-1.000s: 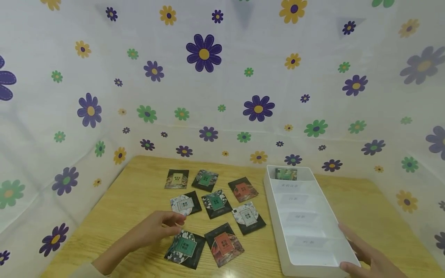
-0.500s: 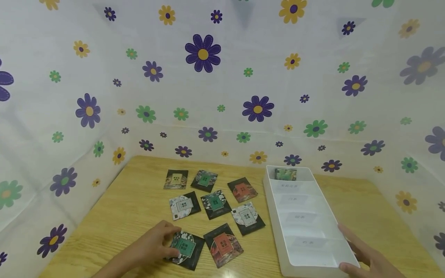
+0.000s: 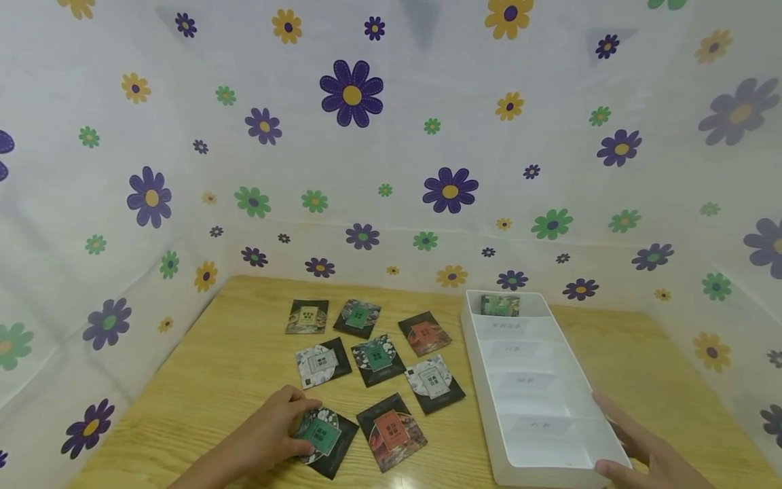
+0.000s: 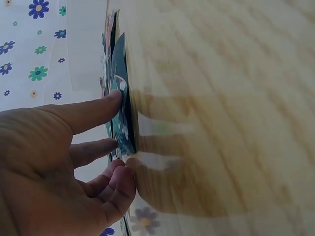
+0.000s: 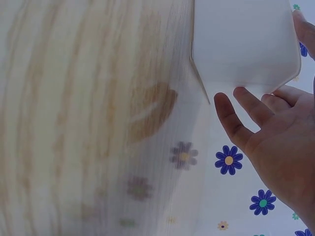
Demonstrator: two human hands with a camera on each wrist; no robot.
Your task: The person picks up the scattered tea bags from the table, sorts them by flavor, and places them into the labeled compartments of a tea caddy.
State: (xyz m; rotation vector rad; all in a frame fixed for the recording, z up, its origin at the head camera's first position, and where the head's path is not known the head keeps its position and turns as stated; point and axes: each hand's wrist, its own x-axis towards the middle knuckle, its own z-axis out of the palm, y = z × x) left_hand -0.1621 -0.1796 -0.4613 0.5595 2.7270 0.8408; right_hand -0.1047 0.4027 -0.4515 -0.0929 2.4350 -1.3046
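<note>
My left hand (image 3: 271,431) pinches a black-and-green sachet (image 3: 330,441) at the near left of the spread, thumb on its near side and a fingertip at its far left corner. In the left wrist view that sachet (image 4: 120,105) bows up between thumb and fingers, just over the tabletop. My right hand (image 3: 647,448) holds the near right corner of a long white compartment box (image 3: 497,435), thumb at the front rim and fingers along the right side. Seen from the right wrist, the fingertips rest against the box's wall (image 5: 246,49).
Several other sachets lie flat between hand and box, among them a red one (image 3: 391,431), a white-and-black one (image 3: 435,384) and a yellow-labelled one (image 3: 307,317). A green sachet (image 3: 499,305) stands in the box's far compartment. Flowered cloth (image 3: 391,136) walls the wooden table (image 3: 244,326).
My left hand has come down and toward me from above the spread onto the near left sachet, which is now turned slightly and lifted at its left side. The right hand and box keep their place.
</note>
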